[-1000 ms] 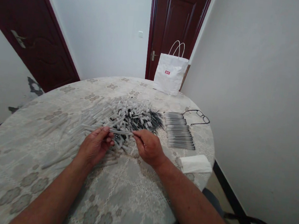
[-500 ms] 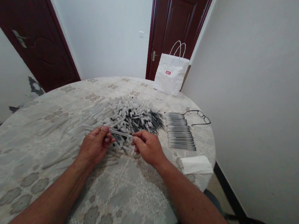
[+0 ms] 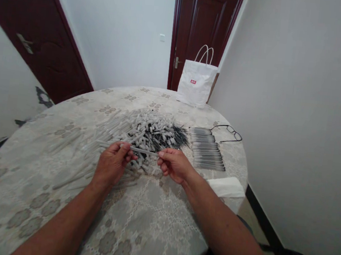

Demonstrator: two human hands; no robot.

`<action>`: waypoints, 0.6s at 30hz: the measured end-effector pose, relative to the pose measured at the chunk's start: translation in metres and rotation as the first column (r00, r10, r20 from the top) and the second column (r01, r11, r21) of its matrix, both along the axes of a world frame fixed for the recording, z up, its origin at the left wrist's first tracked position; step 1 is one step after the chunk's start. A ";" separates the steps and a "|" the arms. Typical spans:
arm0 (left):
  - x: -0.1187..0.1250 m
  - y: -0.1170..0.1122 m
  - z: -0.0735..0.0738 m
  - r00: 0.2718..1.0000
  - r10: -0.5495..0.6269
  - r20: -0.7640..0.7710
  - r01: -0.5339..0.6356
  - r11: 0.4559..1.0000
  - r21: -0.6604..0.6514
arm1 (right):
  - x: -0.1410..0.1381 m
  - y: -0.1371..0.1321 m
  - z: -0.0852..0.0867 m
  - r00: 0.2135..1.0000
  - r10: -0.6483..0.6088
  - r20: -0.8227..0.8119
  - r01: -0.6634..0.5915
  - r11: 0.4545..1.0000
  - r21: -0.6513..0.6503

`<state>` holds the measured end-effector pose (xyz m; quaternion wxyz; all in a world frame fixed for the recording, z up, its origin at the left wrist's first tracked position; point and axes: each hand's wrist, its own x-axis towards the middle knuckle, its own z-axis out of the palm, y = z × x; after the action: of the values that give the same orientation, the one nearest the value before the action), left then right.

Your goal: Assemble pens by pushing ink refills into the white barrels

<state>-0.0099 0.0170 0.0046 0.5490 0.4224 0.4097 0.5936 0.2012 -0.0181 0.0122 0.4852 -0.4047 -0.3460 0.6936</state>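
Note:
Between my two hands runs a clear pen barrel (image 3: pixel 144 151), held nearly level above the table. My left hand (image 3: pixel 115 159) pinches its left end, and my right hand (image 3: pixel 173 163) pinches its right end; whether a small part sits in those right fingertips I cannot tell. Just behind the hands spreads a heap of white and black pen caps (image 3: pixel 141 130). Dark refills (image 3: pixel 179 135) lie at the heap's right side, and loose clear barrels (image 3: pixel 75 176) are scattered to its left. To the right, a row of pens (image 3: pixel 207 149) with dark ends lies side by side.
A round table with a flowered lace cloth (image 3: pixel 148 222) fills the view. Eyeglasses (image 3: pixel 232 133) lie beyond the pen row, and a folded white tissue (image 3: pixel 227 187) lies nearer me. At the far edge stands a white paper bag (image 3: pixel 197 83), with a wall close on the right.
Both hands have shifted slightly right with the barrel between them. My right fingers now grip farther out at its right end. The view has also moved a little.

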 end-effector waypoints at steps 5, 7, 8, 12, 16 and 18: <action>0.000 -0.001 -0.004 0.998 -0.055 -0.015 0.055 0.998 0.008 | 0.001 -0.003 0.002 0.999 -0.030 0.021 0.030 1.000 -0.001; 0.000 -0.001 -0.005 0.997 -0.067 -0.028 0.067 0.998 0.020 | 0.003 -0.003 0.002 1.000 -0.016 0.020 0.016 1.000 -0.012; 0.000 -0.002 -0.005 0.997 -0.073 -0.036 0.074 0.997 0.025 | 0.003 -0.003 0.003 1.000 -0.007 0.019 0.008 1.000 -0.018; 0.002 -0.004 -0.004 0.994 -0.080 -0.069 0.081 0.997 0.017 | 0.005 -0.004 0.003 0.999 -0.001 0.049 0.002 1.000 -0.008; 0.005 -0.008 -0.003 0.987 -0.063 -0.145 0.067 0.998 0.023 | 0.003 -0.004 0.002 0.943 -0.040 0.329 -0.005 0.991 0.135; 0.006 -0.012 -0.002 0.967 -0.104 -0.234 0.119 0.992 0.050 | 0.001 -0.007 0.005 0.821 -0.109 0.560 -0.082 0.949 0.305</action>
<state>-0.0038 0.0046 0.0029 0.5166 0.5280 0.4273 0.5213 0.2026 -0.0253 0.0168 0.4228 -0.5129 -0.5786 0.4727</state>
